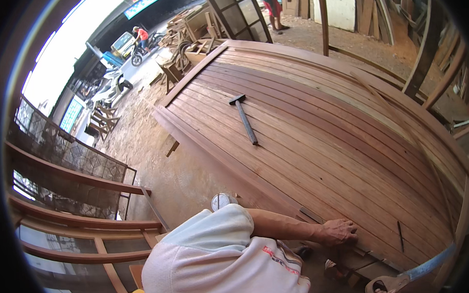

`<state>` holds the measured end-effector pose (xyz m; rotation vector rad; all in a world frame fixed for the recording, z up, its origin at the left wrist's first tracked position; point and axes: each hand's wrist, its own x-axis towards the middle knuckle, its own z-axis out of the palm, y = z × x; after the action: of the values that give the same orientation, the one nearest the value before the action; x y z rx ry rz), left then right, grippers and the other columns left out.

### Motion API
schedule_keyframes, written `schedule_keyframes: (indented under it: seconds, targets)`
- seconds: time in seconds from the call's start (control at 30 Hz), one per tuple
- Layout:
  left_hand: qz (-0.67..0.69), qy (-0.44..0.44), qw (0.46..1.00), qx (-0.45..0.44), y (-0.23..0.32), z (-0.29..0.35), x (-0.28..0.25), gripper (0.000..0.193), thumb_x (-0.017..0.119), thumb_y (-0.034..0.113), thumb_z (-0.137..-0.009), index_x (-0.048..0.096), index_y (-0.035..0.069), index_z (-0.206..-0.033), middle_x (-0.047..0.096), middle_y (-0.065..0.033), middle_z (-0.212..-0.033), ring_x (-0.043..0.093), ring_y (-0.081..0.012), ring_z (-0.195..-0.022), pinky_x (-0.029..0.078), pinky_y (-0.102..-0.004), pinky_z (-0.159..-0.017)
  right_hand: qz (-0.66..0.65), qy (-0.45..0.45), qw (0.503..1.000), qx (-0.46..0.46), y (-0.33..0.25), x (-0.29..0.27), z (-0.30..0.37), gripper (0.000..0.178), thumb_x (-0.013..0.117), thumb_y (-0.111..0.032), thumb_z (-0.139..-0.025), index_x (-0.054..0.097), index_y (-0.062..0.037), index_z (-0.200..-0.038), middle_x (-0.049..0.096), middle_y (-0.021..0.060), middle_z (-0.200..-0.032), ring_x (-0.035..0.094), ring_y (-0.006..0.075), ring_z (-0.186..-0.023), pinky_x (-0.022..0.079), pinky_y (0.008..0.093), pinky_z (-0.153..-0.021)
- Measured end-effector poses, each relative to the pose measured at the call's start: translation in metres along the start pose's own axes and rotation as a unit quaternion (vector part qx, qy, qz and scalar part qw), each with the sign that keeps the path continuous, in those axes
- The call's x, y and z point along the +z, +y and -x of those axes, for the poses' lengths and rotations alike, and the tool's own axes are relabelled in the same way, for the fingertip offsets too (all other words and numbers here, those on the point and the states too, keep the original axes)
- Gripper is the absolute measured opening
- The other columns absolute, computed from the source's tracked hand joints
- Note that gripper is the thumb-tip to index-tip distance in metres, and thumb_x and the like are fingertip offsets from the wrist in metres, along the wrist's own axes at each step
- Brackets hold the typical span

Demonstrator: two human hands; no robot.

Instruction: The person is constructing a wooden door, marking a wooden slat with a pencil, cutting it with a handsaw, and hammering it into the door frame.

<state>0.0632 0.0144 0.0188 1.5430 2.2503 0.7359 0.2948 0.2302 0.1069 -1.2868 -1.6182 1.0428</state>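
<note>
A large slatted wooden door panel [297, 160] lies flat in front of me. My left hand [341, 231] rests at its near edge, fingers curled down; whatever they grip is hidden. Beside it, a short dark strip [312, 215] lies along that edge. At the bottom of the view only some fingers of my right hand [385, 292] show, closed around the wooden handle of a handsaw [432, 263]. Its bluish blade points right, over the panel's near right corner. A hammer [246, 121] lies on the slats farther off. A thin dark stick [401, 236] is right of my left hand.
Wooden frames [88, 255] with panes stand at the left. A white can [222, 200] sits on the floor by my sleeve. Scrap wood [189, 37] is heaped beyond the panel. A person in red shorts [274, 10] stands at the back; a motorbike rider [141, 40] is farther left.
</note>
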Motion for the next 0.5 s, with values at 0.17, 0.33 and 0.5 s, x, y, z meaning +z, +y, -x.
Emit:
schedule_keyframes:
  seconds: [0.17, 0.33, 0.5]
  targets:
    - [-0.014, 0.087, 0.996, 0.026, -0.006, -0.01, 0.031, 0.03, 0.068, 0.023, -0.087, 0.066, 0.008, -0.113, 0.059, -0.0189, -0.121, 0.06, -0.0374, -0.117, 0.052, -0.0494, -0.097, 0.052, -0.02, 0.995, -0.086, -0.054, 0.048, 0.018, 0.056, 0.062, -0.05, -0.103, 0.076, 0.0042, -0.102, 0.075, 0.0208, -0.092, 0.07, 0.0323, -0.082, 0.055, 0.0458, -0.073]
    - [0.022, 0.1, 0.995, 0.016, -0.002, -0.013, 0.026, 0.029, 0.071, 0.027, -0.085, 0.069, 0.009, -0.107, 0.063, -0.0185, -0.118, 0.061, -0.0375, -0.117, 0.054, -0.0489, -0.094, -0.243, -0.09, 0.965, 0.031, -0.096, 0.115, 0.049, 0.048, 0.068, -0.038, -0.102, 0.073, 0.0082, -0.111, 0.074, 0.017, -0.099, 0.067, 0.0255, -0.088, 0.054, 0.0444, -0.08]
    - [0.044, 0.088, 0.995, -0.008, 0.022, 0.018, -0.032, 0.035, 0.069, 0.031, -0.087, 0.069, 0.008, -0.114, 0.062, -0.0204, -0.123, 0.061, -0.0381, -0.118, 0.053, -0.0491, -0.097, -0.188, -0.136, 0.973, -0.002, -0.045, 0.11, 0.02, 0.043, 0.071, -0.032, -0.101, 0.071, 0.0108, -0.104, 0.07, 0.0143, -0.098, 0.065, 0.0267, -0.086, 0.056, 0.0439, -0.079]
